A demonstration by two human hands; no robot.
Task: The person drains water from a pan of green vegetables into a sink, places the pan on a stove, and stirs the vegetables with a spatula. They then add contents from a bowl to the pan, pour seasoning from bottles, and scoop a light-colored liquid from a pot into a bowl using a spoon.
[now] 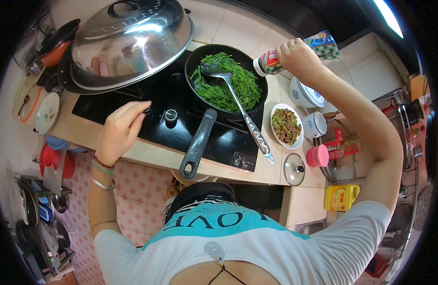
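My right hand (298, 54) is closed around a sauce bottle (270, 62) with a white cap and a printed label. The bottle tilts cap-down just beyond the right rim of a black frying pan (198, 144). Chopped green vegetable stems (245, 83) lie in the pan, with the bowl of a metal spatula (240, 103) resting on them and its handle over the rim. At the front of the black cooktop (226, 146), my left hand (121, 124) has thumb and fingers at the left knob (147, 110), which is partly hidden. A second knob (171, 117) stands to its right.
A large domed steel lid (133, 46) covers a wok at back left. Right of the cooktop are a plate of cooked food (286, 126), a lidded white bowl (304, 93), a small jar (314, 124), a pink container (317, 156) and a glass lid (294, 170).
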